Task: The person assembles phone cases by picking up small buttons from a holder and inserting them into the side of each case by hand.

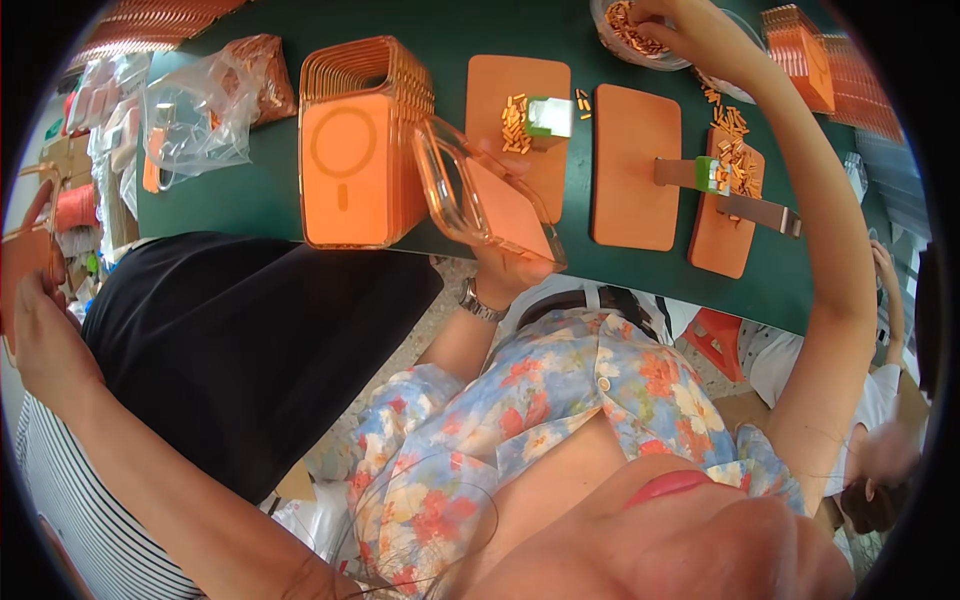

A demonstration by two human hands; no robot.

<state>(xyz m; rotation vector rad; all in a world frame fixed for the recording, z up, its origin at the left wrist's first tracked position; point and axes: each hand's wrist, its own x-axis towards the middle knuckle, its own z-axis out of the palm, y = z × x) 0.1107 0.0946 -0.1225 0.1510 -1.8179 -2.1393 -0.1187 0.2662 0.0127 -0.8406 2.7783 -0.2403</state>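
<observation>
Phone case [510, 205], orange and tilted, is nearest me, held over the near edge of the worktop [240, 190]; my left hand [515, 268] is partly closed around its lower end. Off to the left, a co-worker's hand [45, 320] holds a similar orange case. A row of orange cases [345, 170] stands at that near edge, just left of mine.

To the right I see three flat boards: the left board [490, 85] carries coppery pieces [516, 125] beside a green-and-white block [548, 118]; the middle board [637, 170] lies next, then the right board [720, 240], with a larger heap and a metal strip [765, 213].

Farthest from the near edge, my right hand [690, 35] dips bent fingers into a clear bowl [600, 28] of the same pieces; I cannot tell whether they pinch anything. I judge the step to be picking out small pieces; next probably calls for a light pinch and lift, my left hand holding steady.
</observation>
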